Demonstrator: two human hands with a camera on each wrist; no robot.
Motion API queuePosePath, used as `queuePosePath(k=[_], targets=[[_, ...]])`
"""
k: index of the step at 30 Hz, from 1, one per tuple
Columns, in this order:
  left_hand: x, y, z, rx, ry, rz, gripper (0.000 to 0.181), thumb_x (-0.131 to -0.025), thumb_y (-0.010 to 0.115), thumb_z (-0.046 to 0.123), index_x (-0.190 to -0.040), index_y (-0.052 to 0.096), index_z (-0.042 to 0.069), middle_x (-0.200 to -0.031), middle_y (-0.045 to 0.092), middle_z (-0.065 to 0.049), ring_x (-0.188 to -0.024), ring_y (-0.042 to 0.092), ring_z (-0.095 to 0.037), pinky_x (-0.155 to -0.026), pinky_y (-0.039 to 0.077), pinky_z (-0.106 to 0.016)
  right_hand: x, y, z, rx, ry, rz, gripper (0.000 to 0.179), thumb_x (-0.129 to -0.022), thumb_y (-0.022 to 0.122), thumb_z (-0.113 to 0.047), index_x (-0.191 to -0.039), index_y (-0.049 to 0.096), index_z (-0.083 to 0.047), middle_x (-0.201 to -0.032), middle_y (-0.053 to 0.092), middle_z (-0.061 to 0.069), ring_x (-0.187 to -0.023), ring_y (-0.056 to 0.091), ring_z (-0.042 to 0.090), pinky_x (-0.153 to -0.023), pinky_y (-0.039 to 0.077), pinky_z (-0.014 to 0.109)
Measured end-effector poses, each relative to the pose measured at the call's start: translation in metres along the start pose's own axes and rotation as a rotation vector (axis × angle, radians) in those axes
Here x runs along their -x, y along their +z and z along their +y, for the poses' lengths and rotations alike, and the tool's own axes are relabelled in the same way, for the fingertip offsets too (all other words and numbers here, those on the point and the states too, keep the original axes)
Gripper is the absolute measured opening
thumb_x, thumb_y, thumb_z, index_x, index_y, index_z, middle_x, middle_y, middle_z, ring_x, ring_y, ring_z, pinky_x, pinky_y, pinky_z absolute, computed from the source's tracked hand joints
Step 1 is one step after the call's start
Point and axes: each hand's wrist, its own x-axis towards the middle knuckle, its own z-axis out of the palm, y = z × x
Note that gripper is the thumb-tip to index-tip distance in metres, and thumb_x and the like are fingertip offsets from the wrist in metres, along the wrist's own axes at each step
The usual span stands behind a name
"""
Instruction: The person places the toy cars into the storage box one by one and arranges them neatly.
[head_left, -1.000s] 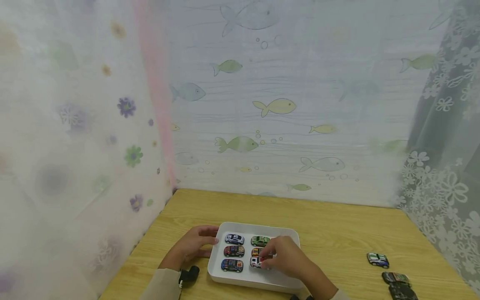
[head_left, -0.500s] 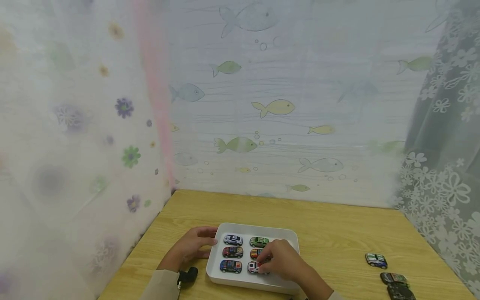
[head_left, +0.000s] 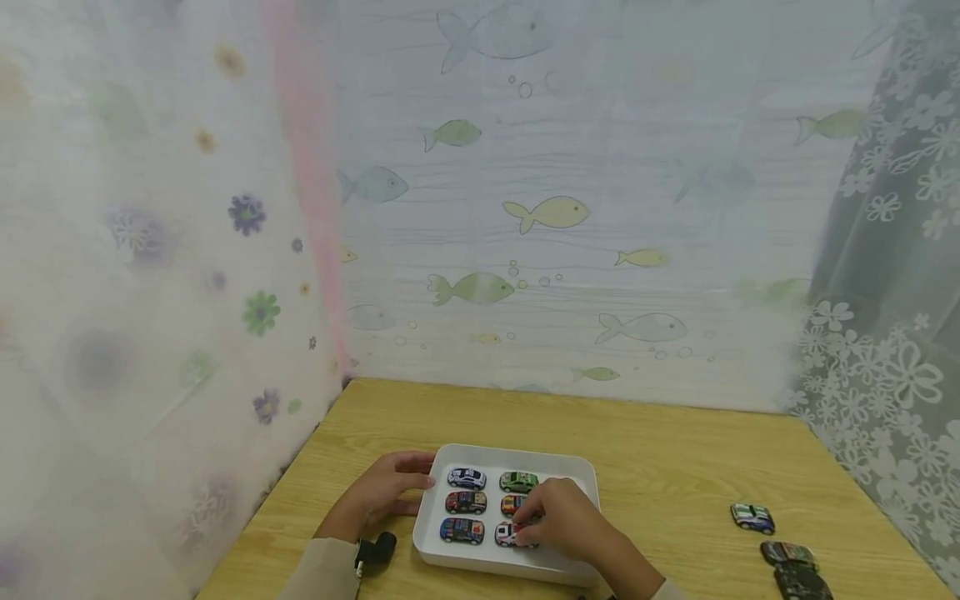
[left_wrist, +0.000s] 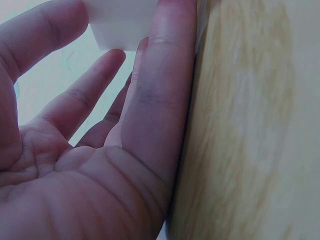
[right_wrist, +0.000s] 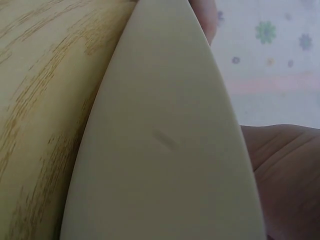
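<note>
Fingers [head_left: 531,503] and thumb of the right hand [head_left: 570,518] are bent inward with only a narrow gap between them, and a red-and-white toy car [head_left: 506,534] is pinched there, partly covered by the hand. This car is placed inside a white tray [head_left: 583,472], low over its floor; whether its wheels are touching cannot be told.

If a clock face is laid over the six cars in the tray, with twelve pointing away from the person, the pinched car is found at four. A red-and-yellow car [head_left: 511,505], half hidden by the hand, is seen at three, a green car [head_left: 519,481] at two, a white car [head_left: 467,477] at ten, a dark red car [head_left: 466,502] at nine and a blue car [head_left: 462,531] at eight.

At the tray's nine o'clock side, the left hand [head_left: 386,486] is held with fingers loosely spread, and the outer wall is touched by the thumb.

On the wooden table [head_left: 660,450], well apart from the tray, a green, white and blue car [head_left: 752,518] is seen at three o'clock; just past three, a dark car [head_left: 787,553] and a black car [head_left: 802,582] are placed side by side.
</note>
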Motion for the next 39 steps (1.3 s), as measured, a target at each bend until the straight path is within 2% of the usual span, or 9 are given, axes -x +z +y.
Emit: queuePosePath(k=[8,16,20,26,32,39], targets=[[0.001,-0.001,0.001,-0.013,-0.012,0.012,0.056,-0.096,0.074,0.017,-0.146,0.055,0.001,-0.141,0.060,-0.017,-0.114,0.067,-0.024,-0.086,0.064,-0.046,0.000,-0.007,-0.001,0.020,0.007,0.003,0.016,-0.075,0.094,-0.027,-0.087,0.085,-0.024,-0.086,0.073,-0.016,-0.080,0.060,0.005,-0.065,0.047,0.021],[0.000,-0.002,0.000,0.012,-0.005,-0.005,0.057,-0.096,0.074,0.017,-0.147,0.054,0.002,-0.143,0.059,-0.016,-0.115,0.067,-0.025,-0.088,0.063,-0.047,0.009,-0.042,0.008,0.093,-0.036,0.060,0.019,-0.081,0.089,-0.032,-0.096,0.083,-0.022,-0.093,0.076,-0.012,-0.085,0.062,0.014,-0.069,0.049,0.023],[0.000,-0.001,0.000,0.015,-0.001,-0.008,0.057,-0.096,0.073,0.016,-0.148,0.053,0.002,-0.144,0.059,-0.017,-0.114,0.067,-0.024,-0.088,0.063,-0.047,0.023,-0.063,0.023,0.124,-0.018,0.094,0.021,-0.083,0.088,-0.031,-0.099,0.083,-0.019,-0.097,0.077,-0.009,-0.088,0.065,0.016,-0.072,0.053,0.025],[0.002,0.001,0.002,0.000,0.000,-0.005,0.056,-0.097,0.072,0.017,-0.148,0.053,0.002,-0.144,0.058,-0.018,-0.114,0.067,-0.024,-0.087,0.064,-0.046,0.046,-0.096,0.045,0.140,0.062,0.151,0.019,-0.084,0.086,-0.031,-0.101,0.082,-0.022,-0.101,0.077,-0.009,-0.088,0.063,0.012,-0.071,0.054,0.023],[0.002,0.000,0.002,-0.012,-0.001,0.002,0.055,-0.097,0.073,0.017,-0.147,0.054,0.002,-0.143,0.059,-0.018,-0.114,0.067,-0.024,-0.086,0.064,-0.046,0.070,-0.126,0.061,0.127,0.124,0.188,0.023,-0.085,0.085,-0.032,-0.107,0.080,-0.023,-0.109,0.076,-0.006,-0.095,0.067,0.020,-0.071,0.057,0.028],[0.001,0.000,0.001,-0.028,-0.008,0.013,0.056,-0.095,0.075,0.018,-0.146,0.056,0.003,-0.143,0.059,-0.017,-0.115,0.067,-0.024,-0.086,0.064,-0.046,0.095,-0.153,0.080,0.196,0.112,0.297,0.026,-0.085,0.084,-0.038,-0.109,0.079,-0.029,-0.115,0.075,-0.003,-0.098,0.067,0.022,-0.077,0.058,0.039]])
